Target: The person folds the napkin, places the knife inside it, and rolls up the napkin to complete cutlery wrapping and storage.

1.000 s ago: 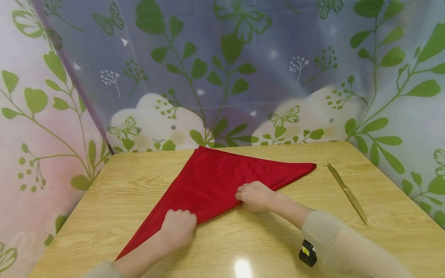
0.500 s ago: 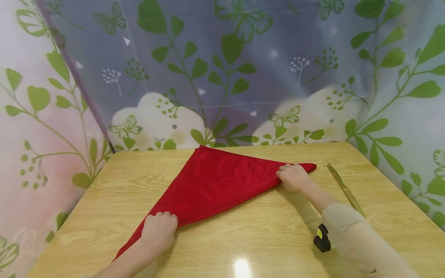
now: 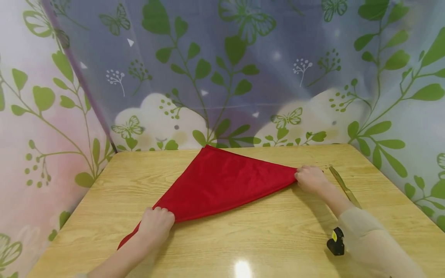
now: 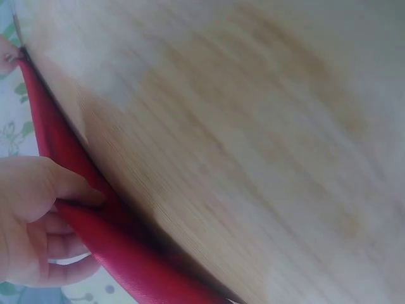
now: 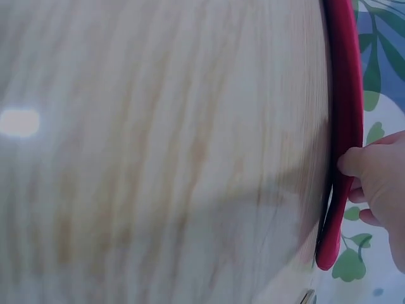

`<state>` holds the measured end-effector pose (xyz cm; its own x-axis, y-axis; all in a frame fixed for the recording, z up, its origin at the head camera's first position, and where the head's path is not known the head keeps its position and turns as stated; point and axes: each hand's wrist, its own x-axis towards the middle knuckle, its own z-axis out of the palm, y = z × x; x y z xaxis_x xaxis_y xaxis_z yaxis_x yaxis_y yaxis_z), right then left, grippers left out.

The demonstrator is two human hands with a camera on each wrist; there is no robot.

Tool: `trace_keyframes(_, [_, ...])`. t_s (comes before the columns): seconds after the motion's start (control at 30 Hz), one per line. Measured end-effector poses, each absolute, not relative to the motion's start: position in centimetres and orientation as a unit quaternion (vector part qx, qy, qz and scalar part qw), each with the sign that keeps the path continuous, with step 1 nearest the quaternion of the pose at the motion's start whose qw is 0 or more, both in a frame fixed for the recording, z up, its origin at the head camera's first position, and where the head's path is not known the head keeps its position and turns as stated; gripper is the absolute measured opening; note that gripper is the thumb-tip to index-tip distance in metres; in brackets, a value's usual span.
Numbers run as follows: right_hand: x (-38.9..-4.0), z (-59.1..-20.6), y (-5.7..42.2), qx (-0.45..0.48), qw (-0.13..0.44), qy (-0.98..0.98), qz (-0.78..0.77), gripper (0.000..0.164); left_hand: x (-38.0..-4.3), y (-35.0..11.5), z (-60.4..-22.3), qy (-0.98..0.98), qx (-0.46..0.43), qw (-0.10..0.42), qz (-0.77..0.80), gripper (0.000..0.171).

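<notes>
A red cloth napkin [image 3: 226,181], folded into a rough triangle, lies across the wooden table. My left hand [image 3: 154,224] grips its near edge toward the left corner. In the left wrist view the thumb presses on the red fabric [image 4: 133,253] with the other fingers curled beneath. My right hand [image 3: 311,179] pinches the napkin near its narrow right tip, covering that tip in the head view. The right wrist view shows the thumb on the folded edge [image 5: 347,95], and the rounded tip extends past the fingers.
A gold-coloured table knife [image 3: 342,183] lies on the table [image 3: 264,235] just right of my right hand, partly hidden by the arm. Behind the table hangs a printed leaf-and-butterfly curtain [image 3: 187,58]. A small black device [image 3: 335,241] sits at my right wrist.
My right hand has moved right and away along the napkin's edge to its tip. My left hand has shifted left toward the other corner. The near edge now stretches between the hands.
</notes>
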<state>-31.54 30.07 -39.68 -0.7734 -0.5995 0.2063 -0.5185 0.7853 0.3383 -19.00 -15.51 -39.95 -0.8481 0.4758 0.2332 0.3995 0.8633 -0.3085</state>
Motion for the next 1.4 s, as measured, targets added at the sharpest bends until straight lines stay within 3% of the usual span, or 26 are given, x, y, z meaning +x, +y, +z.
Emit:
trace_keyframes(0.53, [-28.7, -39.8, 31.7, 0.382, 0.173, -0.899, -0.125, 0.018, -20.2, -17.1, -39.9, -0.938, -0.286, 0.130, 0.150, 0.023])
trace_keyframes(0.8, [-27.8, -39.3, 32.1, 0.371, 0.132, -0.913, -0.103, 0.020, -20.9, -17.8, -39.2, -0.945, -0.275, 0.101, 0.147, 0.018])
trace_keyframes(1.13, [-26.7, -38.9, 33.2, 0.316, 0.095, -0.937, -0.116, 0.024, -20.4, -21.1, -38.7, -0.943, -0.265, 0.151, 0.130, 0.019])
trace_keyframes(1.4, [-26.6, -39.3, 35.3, 0.272, 0.094, -0.949, -0.126, 0.015, -20.3, -22.9, -38.6, -0.931, -0.290, 0.173, 0.140, 0.017])
